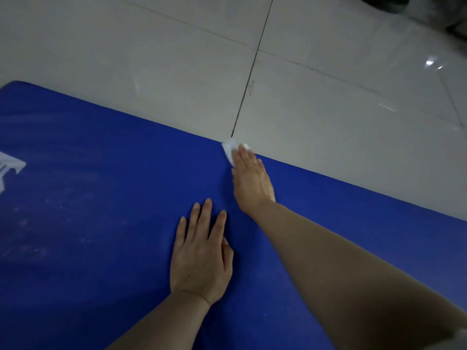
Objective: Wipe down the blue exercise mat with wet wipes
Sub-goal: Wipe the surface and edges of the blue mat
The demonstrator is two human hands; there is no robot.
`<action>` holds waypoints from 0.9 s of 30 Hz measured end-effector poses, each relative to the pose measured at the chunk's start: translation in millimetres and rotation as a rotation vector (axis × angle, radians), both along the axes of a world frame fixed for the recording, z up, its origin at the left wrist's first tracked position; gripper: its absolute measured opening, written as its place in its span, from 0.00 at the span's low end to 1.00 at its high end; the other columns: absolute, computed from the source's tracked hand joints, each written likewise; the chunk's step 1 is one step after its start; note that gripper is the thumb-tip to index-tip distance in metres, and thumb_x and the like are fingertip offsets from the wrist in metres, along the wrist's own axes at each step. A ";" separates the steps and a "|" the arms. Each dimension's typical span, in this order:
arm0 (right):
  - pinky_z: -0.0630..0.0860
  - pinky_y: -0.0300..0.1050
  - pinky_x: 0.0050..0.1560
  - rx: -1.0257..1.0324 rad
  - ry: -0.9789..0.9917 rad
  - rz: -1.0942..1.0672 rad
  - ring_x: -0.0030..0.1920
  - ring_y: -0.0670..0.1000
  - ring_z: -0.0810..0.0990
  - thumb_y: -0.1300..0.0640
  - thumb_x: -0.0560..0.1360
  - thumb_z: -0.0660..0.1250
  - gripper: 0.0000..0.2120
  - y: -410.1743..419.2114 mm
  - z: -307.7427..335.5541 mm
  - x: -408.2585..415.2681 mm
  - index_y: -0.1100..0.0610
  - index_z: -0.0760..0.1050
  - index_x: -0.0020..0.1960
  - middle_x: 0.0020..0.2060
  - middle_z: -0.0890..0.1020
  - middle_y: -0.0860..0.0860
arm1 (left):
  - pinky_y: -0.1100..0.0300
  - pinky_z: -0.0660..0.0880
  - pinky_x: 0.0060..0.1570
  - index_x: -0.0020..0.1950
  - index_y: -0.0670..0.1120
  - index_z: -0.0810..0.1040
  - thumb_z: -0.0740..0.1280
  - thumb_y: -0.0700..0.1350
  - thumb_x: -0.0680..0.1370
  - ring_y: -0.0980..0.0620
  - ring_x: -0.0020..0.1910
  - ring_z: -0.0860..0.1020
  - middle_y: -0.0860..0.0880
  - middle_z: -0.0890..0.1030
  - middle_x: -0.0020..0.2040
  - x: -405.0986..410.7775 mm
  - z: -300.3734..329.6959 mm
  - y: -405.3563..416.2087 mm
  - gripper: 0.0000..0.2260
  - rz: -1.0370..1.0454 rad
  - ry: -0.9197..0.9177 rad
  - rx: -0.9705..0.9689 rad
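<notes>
- A blue exercise mat (101, 223) fills the lower left and centre of the frame, its far edge running diagonally from upper left to right.
- The right hand (251, 181) reaches to that far edge near the frame's centre, its straight fingers pressing a white wet wipe (230, 149) flat onto the mat.
- The left hand (201, 256) lies flat on the mat below it, fingers spread and straight.
- A white printed logo (10, 168) shows at the left edge, with pale smears around it.
- Glossy light floor tiles (328, 84) with dark grout lines fill the upper frame.
</notes>
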State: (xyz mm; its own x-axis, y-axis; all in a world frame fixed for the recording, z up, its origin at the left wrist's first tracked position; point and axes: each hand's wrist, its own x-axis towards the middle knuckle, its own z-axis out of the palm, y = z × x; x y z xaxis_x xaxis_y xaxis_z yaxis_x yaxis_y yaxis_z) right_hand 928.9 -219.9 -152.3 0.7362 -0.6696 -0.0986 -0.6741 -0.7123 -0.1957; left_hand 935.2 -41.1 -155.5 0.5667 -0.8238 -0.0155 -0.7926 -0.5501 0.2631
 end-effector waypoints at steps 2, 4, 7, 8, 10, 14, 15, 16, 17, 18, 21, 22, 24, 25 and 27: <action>0.39 0.41 0.73 0.002 0.014 -0.067 0.77 0.48 0.44 0.60 0.83 0.48 0.24 -10.2 0.5 -27.1 0.56 0.47 0.78 0.78 0.47 0.51 | 0.45 0.60 0.69 0.68 0.46 0.73 0.50 0.50 0.76 0.44 0.72 0.64 0.43 0.67 0.73 0.0 0.2 0.0 0.24 -0.003 0.002 0.000; 0.42 0.42 0.75 -0.031 0.068 -0.153 0.77 0.49 0.46 0.63 0.82 0.50 0.26 -21.0 1.7 -62.3 0.57 0.47 0.78 0.77 0.49 0.51 | 0.45 0.61 0.69 0.68 0.46 0.74 0.50 0.50 0.76 0.44 0.72 0.65 0.43 0.68 0.72 -0.2 0.5 -0.2 0.24 -0.004 -0.009 0.007; 0.53 0.48 0.74 -0.085 0.011 -0.451 0.73 0.55 0.57 0.69 0.77 0.53 0.25 -35.0 4.8 -119.5 0.62 0.56 0.74 0.74 0.60 0.57 | 0.46 0.60 0.69 0.68 0.46 0.73 0.49 0.50 0.77 0.44 0.72 0.65 0.43 0.67 0.73 -0.3 2.2 -1.7 0.24 0.000 -0.012 0.034; 0.54 0.50 0.73 -0.098 -0.004 -0.585 0.73 0.57 0.58 0.69 0.77 0.52 0.24 -36.7 6.7 -133.5 0.63 0.58 0.73 0.73 0.62 0.58 | 0.46 0.59 0.70 0.69 0.47 0.72 0.48 0.51 0.77 0.44 0.73 0.64 0.44 0.66 0.73 -0.5 2.6 -1.9 0.25 0.000 -0.011 0.052; 0.48 0.51 0.75 -0.101 0.035 -0.761 0.75 0.56 0.52 0.66 0.80 0.50 0.23 -35.5 8.6 -142.8 0.63 0.55 0.75 0.75 0.57 0.57 | 0.47 0.58 0.71 0.70 0.48 0.71 0.47 0.51 0.77 0.45 0.73 0.62 0.44 0.65 0.74 -0.5 2.7 -1.8 0.25 0.002 -0.010 0.075; 0.54 0.47 0.72 -0.165 0.042 -0.604 0.71 0.58 0.59 0.64 0.80 0.50 0.23 -24.1 1.9 -92.0 0.65 0.53 0.74 0.72 0.61 0.60 | 0.47 0.59 0.70 0.69 0.47 0.72 0.49 0.50 0.77 0.45 0.73 0.64 0.44 0.66 0.73 -0.7 2.6 -1.6 0.25 -0.001 -0.014 0.068; 0.53 0.46 0.72 -0.175 0.023 -0.498 0.71 0.58 0.59 0.63 0.80 0.49 0.23 -19.4 0.1 -73.4 0.64 0.53 0.74 0.72 0.61 0.59 | 0.47 0.59 0.70 0.69 0.47 0.73 0.49 0.50 0.77 0.44 0.72 0.65 0.44 0.67 0.73 -0.5 2.7 -2.0 0.24 -0.003 -0.015 0.062; 0.51 0.46 0.74 -0.163 0.006 -0.394 0.73 0.56 0.57 0.62 0.81 0.48 0.23 -13.7 -1.7 -56.1 0.63 0.52 0.75 0.73 0.59 0.57 | 0.46 0.58 0.70 0.68 0.47 0.73 0.50 0.50 0.77 0.44 0.72 0.65 0.44 0.67 0.73 -0.6 2.6 -2.1 0.24 -0.005 -0.014 0.059; 0.47 0.45 0.75 -0.134 -0.016 -0.309 0.75 0.54 0.54 0.60 0.82 0.47 0.23 -7.3 -2.9 -42.2 0.61 0.51 0.76 0.75 0.57 0.55 | 0.47 0.58 0.70 0.69 0.46 0.73 0.50 0.50 0.77 0.44 0.72 0.64 0.44 0.67 0.73 -0.7 2.5 -2.2 0.24 -0.006 -0.012 0.058; 0.44 0.43 0.75 -0.094 -0.025 -0.241 0.76 0.52 0.51 0.59 0.83 0.47 0.24 -1.6 -2.9 -32.6 0.60 0.49 0.77 0.77 0.54 0.53 | 0.47 0.58 0.70 0.69 0.46 0.72 0.49 0.50 0.77 0.44 0.73 0.64 0.44 0.67 0.73 -0.8 2.4 -2.1 0.24 -0.006 -0.009 0.054; 0.47 0.43 0.76 -0.025 -0.026 -0.101 0.77 0.49 0.45 0.59 0.83 0.48 0.24 2.4 -0.2 -38.3 0.57 0.47 0.78 0.78 0.50 0.50 | 0.47 0.58 0.70 0.69 0.46 0.73 0.49 0.50 0.77 0.44 0.72 0.64 0.43 0.67 0.73 -0.2 2.9 -1.4 0.25 0.000 -0.002 0.038; 0.53 0.44 0.75 -0.043 -0.005 -0.069 0.77 0.49 0.46 0.60 0.82 0.49 0.25 -2.1 1.2 -49.7 0.56 0.48 0.78 0.77 0.51 0.49 | 0.47 0.58 0.70 0.69 0.46 0.73 0.49 0.50 0.77 0.44 0.72 0.64 0.43 0.67 0.73 -0.1 3.2 -1.3 0.25 0.000 0.000 0.038; 0.59 0.45 0.72 -0.109 0.099 -0.041 0.76 0.50 0.48 0.63 0.81 0.51 0.26 -16.2 5.2 -78.4 0.56 0.49 0.78 0.76 0.53 0.48 | 0.48 0.57 0.71 0.69 0.46 0.72 0.48 0.50 0.77 0.44 0.73 0.63 0.44 0.66 0.73 0.2 3.3 -1.3 0.25 -0.003 0.003 0.045; 0.56 0.45 0.74 -0.125 0.138 -0.069 0.76 0.50 0.48 0.64 0.81 0.50 0.27 -23.1 7.1 -94.8 0.56 0.48 0.78 0.77 0.53 0.48 | 0.48 0.56 0.71 0.70 0.47 0.71 0.47 0.50 0.77 0.45 0.74 0.62 0.44 0.65 0.74 0.1 3.2 -1.4 0.26 -0.005 0.008 0.057; 0.45 0.44 0.76 -0.114 0.152 -0.221 0.77 0.50 0.47 0.64 0.82 0.49 0.26 -32.3 12.3 -125.3 0.57 0.48 0.78 0.77 0.50 0.50 | 0.49 0.53 0.72 0.72 0.48 0.69 0.44 0.51 0.77 0.46 0.75 0.59 0.45 0.62 0.75 0.1 3.5 -1.6 0.27 -0.007 0.016 0.082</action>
